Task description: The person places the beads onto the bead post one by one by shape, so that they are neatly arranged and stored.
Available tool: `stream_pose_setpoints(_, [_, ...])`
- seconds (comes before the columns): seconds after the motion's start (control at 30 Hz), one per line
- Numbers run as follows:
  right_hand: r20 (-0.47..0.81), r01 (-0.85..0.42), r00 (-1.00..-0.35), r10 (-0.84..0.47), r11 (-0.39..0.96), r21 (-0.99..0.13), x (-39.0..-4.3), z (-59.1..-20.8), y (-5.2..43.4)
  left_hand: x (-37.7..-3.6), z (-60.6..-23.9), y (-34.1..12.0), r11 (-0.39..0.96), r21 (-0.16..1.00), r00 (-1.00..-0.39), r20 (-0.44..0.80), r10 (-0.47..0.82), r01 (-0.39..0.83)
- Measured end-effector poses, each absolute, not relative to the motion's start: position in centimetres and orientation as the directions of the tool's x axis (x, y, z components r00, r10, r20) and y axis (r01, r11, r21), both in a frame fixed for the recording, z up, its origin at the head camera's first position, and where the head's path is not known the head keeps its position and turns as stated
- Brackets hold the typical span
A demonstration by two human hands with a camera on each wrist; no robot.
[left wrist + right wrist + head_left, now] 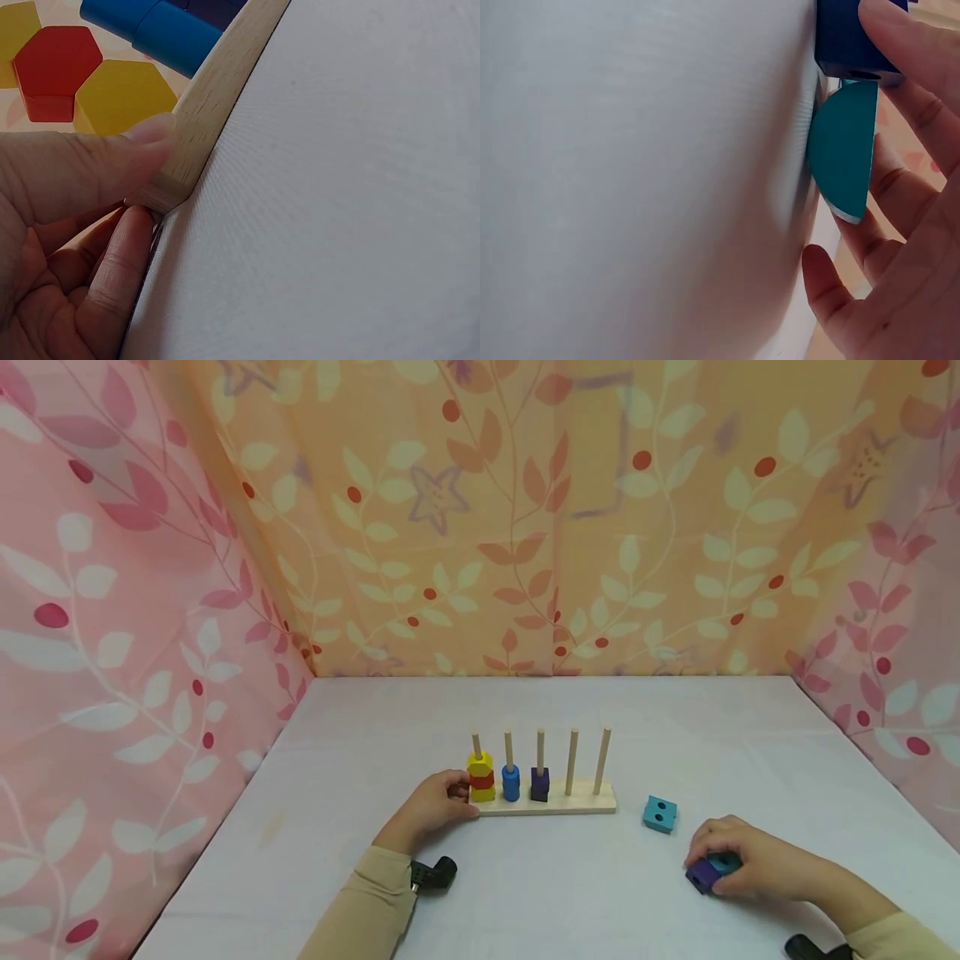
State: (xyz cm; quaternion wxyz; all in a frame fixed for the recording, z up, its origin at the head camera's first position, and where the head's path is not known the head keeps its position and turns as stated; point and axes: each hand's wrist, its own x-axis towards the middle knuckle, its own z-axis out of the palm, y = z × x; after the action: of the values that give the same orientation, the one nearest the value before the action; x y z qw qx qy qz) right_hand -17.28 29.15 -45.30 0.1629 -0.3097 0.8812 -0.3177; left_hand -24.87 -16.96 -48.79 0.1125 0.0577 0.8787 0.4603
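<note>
Right hand (750,858) curls over a purple block (702,876) and a teal piece (844,154), near table edge. Peg base (547,806) lies up-left of it; left hand (438,802) grips its left end.

The head view looks forward and down from above the near edge of the table (525,893), facing the wooden peg board (551,808) at mid distance. The left wrist view sits very close at the peg board's (217,97) left end, low to the table, looking along its base. The right wrist view, right of the peg board, presses close against a teal piece (844,150). All views share the table.
</note>
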Motion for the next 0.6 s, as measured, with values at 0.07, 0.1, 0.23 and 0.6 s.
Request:
stream_pose_setpoints(0.07, [-0.135,-0.401,-0.771,-0.622,0.64,-0.655,-17.5,-45.2,29.0,-24.9,-48.9,-16.9,0.568,0.823,-0.968,-0.145,0.207,-0.002])
stream_pose_setpoints(0.1, [-0.142,-0.396,-0.774,-0.617,0.647,-0.651,-17.6,-45.2,29.0,-24.9,-48.9,-16.9,0.57,0.822,-0.967,-0.146,0.208,-0.002])
stream_pose_setpoints(0.23, [-0.153,-0.39,-0.788,-0.597,0.675,-0.626,-17.9,-44.9,28.6,-24.9,-49.0,-17.0,0.578,0.816,-0.967,-0.146,0.211,0.003])
stream_pose_setpoints(0.6, [0.076,-0.452,-0.845,-0.529,0.632,-0.629,-18.6,-41.4,25.2,-24.9,-48.7,-17.0,0.576,0.817,-0.967,-0.145,0.209,0.002])
